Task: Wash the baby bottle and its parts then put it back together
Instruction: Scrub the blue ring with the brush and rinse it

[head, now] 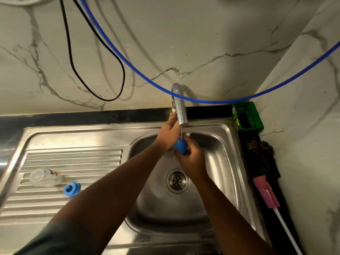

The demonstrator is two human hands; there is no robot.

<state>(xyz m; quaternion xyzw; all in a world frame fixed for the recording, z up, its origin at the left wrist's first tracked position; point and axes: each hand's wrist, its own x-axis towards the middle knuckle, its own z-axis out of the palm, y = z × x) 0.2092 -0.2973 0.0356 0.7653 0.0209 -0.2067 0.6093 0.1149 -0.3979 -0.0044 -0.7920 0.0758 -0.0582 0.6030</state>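
Right hand (191,159) grips blue cap (179,145) under running tap (179,105); left hand (168,133) reaches the tap base, grip unclear. Bottle (45,177), blue ring (71,189) on drainboard (73,157).

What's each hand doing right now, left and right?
Left hand: reaches up to the base of the tap; grip hidden, cannot tell.
Right hand: closed around the blue cap, holding it under the running water.

Single head view, looks steeply down from above at sink (228,137) basin, close, wall ahead; no second view.
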